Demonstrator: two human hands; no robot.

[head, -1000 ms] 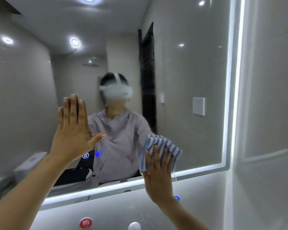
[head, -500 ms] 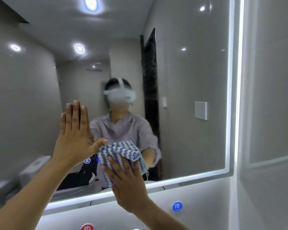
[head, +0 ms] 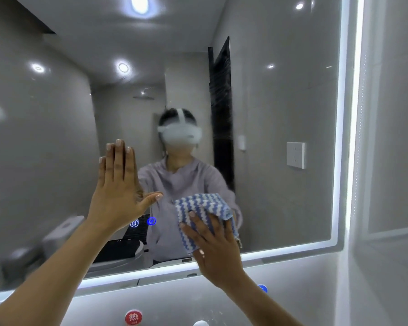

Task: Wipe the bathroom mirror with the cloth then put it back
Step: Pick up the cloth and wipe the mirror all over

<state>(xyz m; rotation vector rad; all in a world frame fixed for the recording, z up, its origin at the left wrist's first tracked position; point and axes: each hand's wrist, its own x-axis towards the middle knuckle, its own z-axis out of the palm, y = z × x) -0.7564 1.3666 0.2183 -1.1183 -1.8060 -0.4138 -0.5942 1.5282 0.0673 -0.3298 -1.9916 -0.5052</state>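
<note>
The bathroom mirror [head: 280, 114] fills most of the view, edged by a lit white strip along its right and bottom sides. A blue-and-white zigzag cloth [head: 199, 209] is pressed flat against the lower glass under my right hand [head: 216, 249], whose fingers are spread over it. My left hand [head: 118, 194] rests flat on the glass to the left, fingers together, thumb out, holding nothing. The mirror reflects a person in a grey top wearing a white headset.
Two blue touch icons [head: 143, 222] glow on the glass between my hands. Below the mirror the wall carries a red round tag [head: 133, 318] and a blue one [head: 262, 288]. A white tap top [head: 200, 323] shows at the bottom edge. A tiled wall [head: 391, 161] stands at right.
My right hand slid the cloth left toward my left hand, then back a little to the right. My left hand stayed flat on the glass.
</note>
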